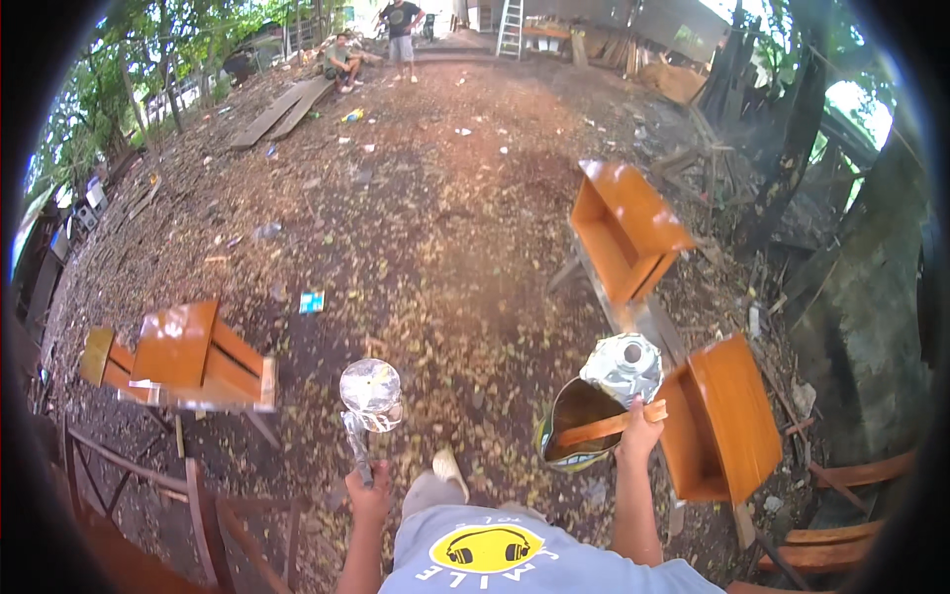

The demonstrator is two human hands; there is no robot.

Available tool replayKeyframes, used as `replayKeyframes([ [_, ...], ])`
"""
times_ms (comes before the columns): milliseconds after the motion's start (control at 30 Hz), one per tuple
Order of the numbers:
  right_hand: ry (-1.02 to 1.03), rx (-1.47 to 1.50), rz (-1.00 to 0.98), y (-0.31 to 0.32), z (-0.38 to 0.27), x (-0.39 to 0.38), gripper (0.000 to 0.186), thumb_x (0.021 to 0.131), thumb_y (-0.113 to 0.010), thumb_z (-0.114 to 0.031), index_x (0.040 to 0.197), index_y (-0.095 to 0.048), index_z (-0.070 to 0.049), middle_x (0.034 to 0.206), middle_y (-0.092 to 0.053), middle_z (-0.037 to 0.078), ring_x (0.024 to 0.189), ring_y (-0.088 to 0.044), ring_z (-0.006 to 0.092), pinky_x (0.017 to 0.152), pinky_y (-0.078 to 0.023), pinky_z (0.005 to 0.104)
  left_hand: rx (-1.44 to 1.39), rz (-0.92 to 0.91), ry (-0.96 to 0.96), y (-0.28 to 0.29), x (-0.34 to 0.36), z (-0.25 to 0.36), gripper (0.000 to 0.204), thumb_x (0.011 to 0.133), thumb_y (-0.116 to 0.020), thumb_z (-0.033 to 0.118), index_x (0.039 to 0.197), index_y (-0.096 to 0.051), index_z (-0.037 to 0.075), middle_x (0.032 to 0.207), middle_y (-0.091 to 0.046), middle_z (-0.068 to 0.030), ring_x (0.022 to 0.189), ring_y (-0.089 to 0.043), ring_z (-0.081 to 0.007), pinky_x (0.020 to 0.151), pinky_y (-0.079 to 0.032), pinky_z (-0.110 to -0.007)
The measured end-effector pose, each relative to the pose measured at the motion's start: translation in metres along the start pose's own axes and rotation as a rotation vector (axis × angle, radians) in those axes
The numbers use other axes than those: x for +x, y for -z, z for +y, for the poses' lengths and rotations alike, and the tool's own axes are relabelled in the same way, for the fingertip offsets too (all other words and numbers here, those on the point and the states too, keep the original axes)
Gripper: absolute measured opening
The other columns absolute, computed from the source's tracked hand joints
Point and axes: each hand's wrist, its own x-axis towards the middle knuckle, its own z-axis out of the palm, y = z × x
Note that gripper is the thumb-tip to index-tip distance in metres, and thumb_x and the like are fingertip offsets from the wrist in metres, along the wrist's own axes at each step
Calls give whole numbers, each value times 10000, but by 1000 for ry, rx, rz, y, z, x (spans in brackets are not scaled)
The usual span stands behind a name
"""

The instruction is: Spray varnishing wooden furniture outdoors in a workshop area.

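Note:
In my left hand (368, 495) is a metal spray gun (356, 445) with a round silvery cup (370, 386) at its top; the fingers are wrapped round its handle. My right hand (639, 436) is closed at the end of a flat wooden stick (594, 432), which lies across the mouth of an open tin (579, 406) with a brown inside. Against the tin sits a crumpled silvery container (625, 366) with a round opening. Whether the fingers also grip the tin or this container, I cannot tell. Just right of that hand stands a glossy orange-brown wooden box (732, 416).
Another varnished box (628, 233) rests on a plank stand ahead to the right. Similar wooden pieces (178, 346) stand on a bench at left. Dark frames (203, 525) are at lower left. Leaves and litter cover the ground (445, 247). Two people (401, 30) are far off.

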Motion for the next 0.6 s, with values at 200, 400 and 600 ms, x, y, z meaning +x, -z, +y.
replayKeyframes([
  [200, 20, 75, -9, -209, -10, 104, 172, 933, -674, -88, 1019, -568, 18, 910, -602, 35, 789, -578, 121, 685, -475, 299, 80, -41, -58, -116, 216, 100, 234, 918, -716, 204, 872, -531, 69, 631, -518, 9, 502, -468, -89, 447, -356, -251],
  [400, 1, 73, 4, -400, 24, 228, 167, 934, -671, -93, 1015, -573, 16, 913, -601, 31, 788, -572, 119, 686, -470, 305, 145, -155, -106, -225, 434, 146, 246, 919, -718, 226, 823, -581, 45, 596, -525, 19, 511, -486, -82, 465, -387, -256],
  [600, 92, 78, 51, -593, 74, 379, 170, 923, -686, -82, 1020, -578, 6, 938, -610, 38, 822, -586, 121, 719, -481, 292, 100, -135, -77, -321, 632, 165, 233, 929, -681, 166, 771, -543, 65, 582, -498, 1, 445, -443, -94, 405, -319, -264],
])
